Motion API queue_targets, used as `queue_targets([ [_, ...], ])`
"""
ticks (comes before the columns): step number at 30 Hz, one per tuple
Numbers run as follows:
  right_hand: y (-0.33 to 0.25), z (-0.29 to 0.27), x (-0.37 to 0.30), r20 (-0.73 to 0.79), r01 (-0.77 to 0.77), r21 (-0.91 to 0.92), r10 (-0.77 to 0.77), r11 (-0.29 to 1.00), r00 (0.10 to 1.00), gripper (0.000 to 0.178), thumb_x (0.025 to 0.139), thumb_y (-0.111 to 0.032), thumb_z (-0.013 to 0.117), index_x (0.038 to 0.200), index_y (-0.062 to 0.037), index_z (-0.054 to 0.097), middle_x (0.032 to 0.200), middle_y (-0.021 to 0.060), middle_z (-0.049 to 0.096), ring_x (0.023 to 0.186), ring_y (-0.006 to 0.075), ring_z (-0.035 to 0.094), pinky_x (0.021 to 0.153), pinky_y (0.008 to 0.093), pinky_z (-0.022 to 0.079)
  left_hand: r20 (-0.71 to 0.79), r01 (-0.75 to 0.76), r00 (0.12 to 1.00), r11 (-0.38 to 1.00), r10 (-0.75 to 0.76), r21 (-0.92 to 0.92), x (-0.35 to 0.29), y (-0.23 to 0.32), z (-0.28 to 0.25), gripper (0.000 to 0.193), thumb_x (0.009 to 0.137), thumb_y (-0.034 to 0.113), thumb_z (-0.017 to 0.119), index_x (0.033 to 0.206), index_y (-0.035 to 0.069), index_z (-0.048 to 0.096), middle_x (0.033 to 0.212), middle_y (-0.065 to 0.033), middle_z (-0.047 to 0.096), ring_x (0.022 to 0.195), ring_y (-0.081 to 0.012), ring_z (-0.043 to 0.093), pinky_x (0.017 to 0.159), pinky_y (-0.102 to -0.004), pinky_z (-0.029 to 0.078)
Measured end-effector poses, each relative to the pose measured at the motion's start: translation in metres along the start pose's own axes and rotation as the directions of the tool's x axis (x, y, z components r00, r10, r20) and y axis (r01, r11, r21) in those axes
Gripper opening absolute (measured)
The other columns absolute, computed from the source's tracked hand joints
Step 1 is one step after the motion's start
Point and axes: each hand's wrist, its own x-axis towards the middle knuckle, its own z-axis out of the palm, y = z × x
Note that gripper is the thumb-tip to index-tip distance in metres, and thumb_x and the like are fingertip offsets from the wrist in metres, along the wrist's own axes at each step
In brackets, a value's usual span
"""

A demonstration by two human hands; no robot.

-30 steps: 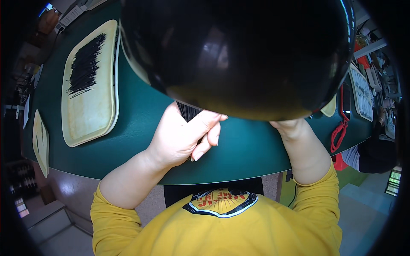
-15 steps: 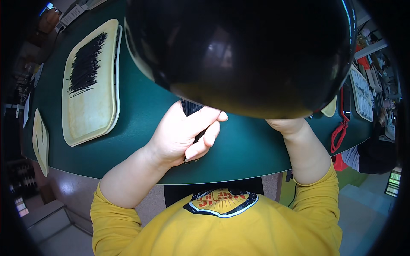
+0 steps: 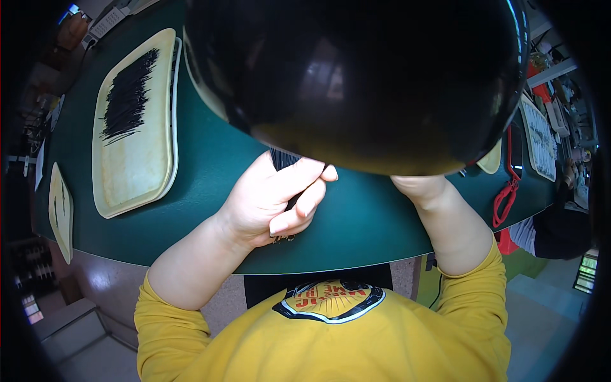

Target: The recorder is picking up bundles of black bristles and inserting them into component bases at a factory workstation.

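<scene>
My left hand (image 3: pixel 270 204) is closed around a bundle of thin black wires (image 3: pixel 284 159). One end of the bundle shows above the thumb, and small light-coloured tips (image 3: pixel 284 239) stick out below the fingers. A large glossy black dome (image 3: pixel 363 83), like a lamp shade, hangs over the middle of the workplace. Only the wrist end of my right hand (image 3: pixel 417 183) shows beneath the dome's lower edge. Its fingers are hidden, along with anything they hold.
On the green table (image 3: pixel 356 235), a stacked cream tray (image 3: pixel 130 181) at left carries more black wires (image 3: pixel 130 95). A smaller cream tray (image 3: pixel 61 216) sits at the left edge. Red-handled scissors (image 3: pixel 506 204) lie at right, near a tray of small pieces (image 3: pixel 539 140). A person (image 3: pixel 554 229) is beyond.
My right wrist has moved slightly left under the dome. My left fingers have shifted a little left and still grip the wires.
</scene>
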Motion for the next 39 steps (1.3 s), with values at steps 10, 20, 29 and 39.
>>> queue_targets([
  [10, -0.005, 0.01, 0.003, 0.118, -0.264, 0.219, 0.243, 0.939, 0.963, 0.014, 0.075, -0.01, 0.055, 0.066, 0.0008, 0.055, 0.057, 0.0017, 0.053, 0.051, 0.0047, 0.047, 0.051, 0.0158, 0.038, -0.106, -0.089, 0.986, 0.947, 0.128, 0.31, 0.0, -0.002, 0.012, 0.023, 0.087, 0.02, 0.032, 0.084, 0.0, 0.042, 0.049, -0.0039, 0.046, 0.026, -0.0032, 0.031, 0.026, -0.014, 0.025],
  [20, -0.007, 0.001, 0.004, 0.079, -0.344, 0.352, 0.339, 0.87, 0.937, 0.021, 0.079, -0.013, 0.041, 0.069, 0.0019, 0.053, 0.049, 0.0034, 0.046, 0.04, 0.006, 0.036, 0.04, 0.0167, 0.026, -0.115, -0.145, 0.97, 0.894, 0.212, 0.423, -0.001, 0.0, 0.013, 0.016, 0.084, 0.012, 0.039, 0.081, -0.002, 0.046, 0.054, -0.0081, 0.051, 0.028, -0.0058, 0.037, 0.027, -0.0146, 0.027],
  [29, 0.002, -0.003, 0.001, 0.109, -0.358, 0.463, 0.349, 0.811, 0.931, 0.032, 0.081, -0.02, 0.036, 0.068, 0.0036, 0.053, 0.046, 0.0033, 0.044, 0.04, 0.0053, 0.036, 0.039, 0.017, 0.026, -0.096, -0.165, 0.971, 0.91, 0.217, 0.381, 0.0, -0.001, 0.014, 0.019, 0.085, 0.014, 0.036, 0.081, -0.002, 0.045, 0.055, -0.0093, 0.052, 0.027, -0.0069, 0.037, 0.028, -0.0149, 0.029],
  [39, 0.0, 0.007, -0.001, 0.085, -0.406, 0.606, 0.452, 0.684, 0.888, 0.028, 0.083, -0.011, 0.034, 0.064, 0.0026, 0.048, 0.059, 0.0096, 0.05, 0.05, 0.0123, 0.044, 0.048, 0.0219, 0.036, -0.123, -0.191, 0.964, 0.934, 0.237, 0.303, 0.004, -0.012, 0.014, 0.022, 0.085, 0.015, 0.037, 0.081, -0.004, 0.048, 0.061, -0.0101, 0.055, 0.045, -0.0121, 0.053, 0.042, -0.0171, 0.041],
])
